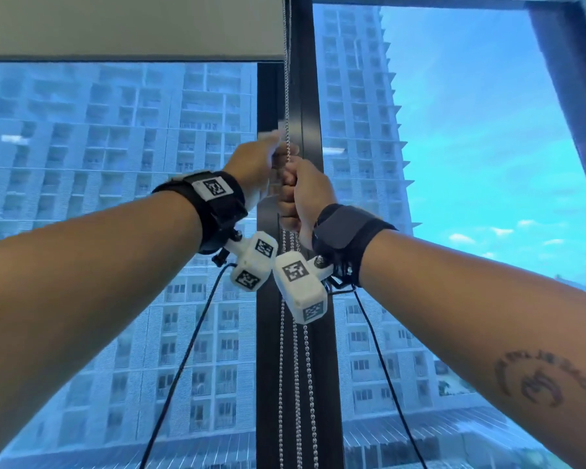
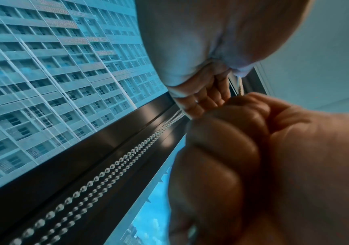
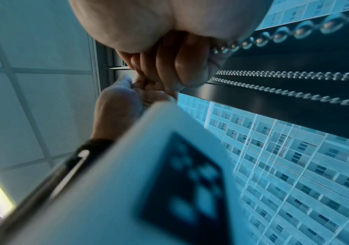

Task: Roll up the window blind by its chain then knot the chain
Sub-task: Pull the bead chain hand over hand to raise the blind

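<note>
The beige roller blind (image 1: 132, 25) is raised, and its bottom edge sits high in the left pane. Its metal bead chain (image 1: 287, 96) runs down in front of the dark window post (image 1: 305, 79). My left hand (image 1: 261, 162) is the upper one, with its fingers (image 2: 207, 97) curled round the chain. Right below and touching it, my right hand (image 1: 301, 194) grips the chain in a fist (image 3: 169, 63). One strand (image 3: 274, 36) leaves that fist. Several loose strands (image 1: 296, 384) hang below both hands along the post (image 2: 106, 172).
Glass panes flank the post, with a tower block outside (image 1: 115, 164) and sky on the right (image 1: 487, 130). The white wrist camera housings (image 1: 254, 262) (image 1: 301, 286) nearly touch, and black cables (image 1: 183, 367) hang from them. The left housing (image 3: 148, 182) fills much of the right wrist view.
</note>
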Action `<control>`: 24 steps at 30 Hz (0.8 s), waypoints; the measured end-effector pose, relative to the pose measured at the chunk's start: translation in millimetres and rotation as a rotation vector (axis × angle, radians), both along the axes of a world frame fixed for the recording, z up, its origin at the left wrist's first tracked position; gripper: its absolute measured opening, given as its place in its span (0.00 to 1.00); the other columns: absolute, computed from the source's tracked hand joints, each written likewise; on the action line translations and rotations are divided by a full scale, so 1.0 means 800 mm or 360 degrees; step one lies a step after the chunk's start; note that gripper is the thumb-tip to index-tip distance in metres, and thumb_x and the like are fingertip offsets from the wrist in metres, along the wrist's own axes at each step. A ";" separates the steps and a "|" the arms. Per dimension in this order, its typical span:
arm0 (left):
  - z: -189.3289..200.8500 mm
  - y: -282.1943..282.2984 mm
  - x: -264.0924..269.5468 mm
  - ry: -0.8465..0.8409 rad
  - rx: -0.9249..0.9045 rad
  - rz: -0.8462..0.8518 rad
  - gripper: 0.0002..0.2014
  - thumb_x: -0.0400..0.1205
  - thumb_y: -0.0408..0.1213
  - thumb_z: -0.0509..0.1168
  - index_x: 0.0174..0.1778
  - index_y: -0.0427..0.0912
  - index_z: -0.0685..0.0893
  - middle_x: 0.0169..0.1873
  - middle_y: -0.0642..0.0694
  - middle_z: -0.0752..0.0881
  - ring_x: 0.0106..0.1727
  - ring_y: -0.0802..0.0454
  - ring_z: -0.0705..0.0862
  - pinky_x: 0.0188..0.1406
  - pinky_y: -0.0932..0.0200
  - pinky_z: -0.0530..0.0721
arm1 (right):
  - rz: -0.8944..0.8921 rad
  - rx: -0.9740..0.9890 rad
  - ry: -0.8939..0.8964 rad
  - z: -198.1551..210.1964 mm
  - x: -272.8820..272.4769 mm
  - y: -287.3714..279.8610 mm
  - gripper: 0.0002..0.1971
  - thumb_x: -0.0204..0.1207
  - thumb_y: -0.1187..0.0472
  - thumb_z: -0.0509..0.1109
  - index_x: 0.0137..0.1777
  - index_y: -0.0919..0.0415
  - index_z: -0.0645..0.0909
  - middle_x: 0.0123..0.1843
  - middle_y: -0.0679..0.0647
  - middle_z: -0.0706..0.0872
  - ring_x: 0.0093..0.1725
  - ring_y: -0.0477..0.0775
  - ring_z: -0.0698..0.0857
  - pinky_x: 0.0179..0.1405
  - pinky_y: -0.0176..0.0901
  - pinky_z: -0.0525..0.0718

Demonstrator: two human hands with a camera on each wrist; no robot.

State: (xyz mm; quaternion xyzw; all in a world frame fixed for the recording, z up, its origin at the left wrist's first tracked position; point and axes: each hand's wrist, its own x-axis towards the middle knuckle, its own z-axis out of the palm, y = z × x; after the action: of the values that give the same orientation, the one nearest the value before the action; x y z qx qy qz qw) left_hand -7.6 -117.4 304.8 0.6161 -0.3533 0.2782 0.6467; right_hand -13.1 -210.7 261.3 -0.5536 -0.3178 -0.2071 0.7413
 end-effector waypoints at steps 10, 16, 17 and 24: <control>-0.014 -0.015 0.008 0.0024 0.0161 -0.0066 0.17 0.90 0.39 0.51 0.35 0.44 0.72 0.24 0.50 0.68 0.22 0.56 0.68 0.17 0.65 0.66 | 0.0084 -0.0275 0.0058 -0.040 0.021 -0.020 0.17 0.83 0.56 0.56 0.30 0.53 0.65 0.23 0.48 0.56 0.19 0.47 0.52 0.17 0.31 0.51; -0.036 -0.007 0.021 -0.0024 -0.0009 0.0099 0.17 0.89 0.40 0.50 0.33 0.48 0.67 0.23 0.52 0.64 0.17 0.57 0.60 0.13 0.68 0.58 | 0.0085 -0.0615 0.0164 -0.049 0.023 -0.051 0.14 0.79 0.58 0.57 0.35 0.63 0.77 0.29 0.58 0.76 0.25 0.56 0.73 0.29 0.45 0.82; -0.039 -0.007 0.022 -0.0010 -0.0022 0.0104 0.17 0.89 0.41 0.50 0.32 0.48 0.67 0.22 0.53 0.63 0.17 0.56 0.59 0.14 0.68 0.57 | 0.0042 -0.0598 0.0143 -0.044 0.025 -0.056 0.15 0.80 0.59 0.57 0.37 0.64 0.79 0.32 0.59 0.79 0.27 0.57 0.77 0.32 0.47 0.85; -0.065 -0.018 0.023 0.0076 0.0014 0.0141 0.16 0.88 0.44 0.50 0.33 0.49 0.66 0.21 0.54 0.64 0.15 0.58 0.59 0.15 0.67 0.58 | -0.0179 -0.0345 -0.0030 0.027 0.021 -0.062 0.14 0.86 0.55 0.60 0.45 0.64 0.80 0.42 0.60 0.83 0.40 0.59 0.85 0.48 0.54 0.89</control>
State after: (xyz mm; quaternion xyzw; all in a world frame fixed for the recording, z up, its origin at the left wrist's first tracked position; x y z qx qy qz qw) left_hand 10.8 -131.7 252.7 0.6402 -0.3115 0.2903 0.6394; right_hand 3.9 -260.2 283.2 -0.6455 -0.3139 -0.2179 0.6612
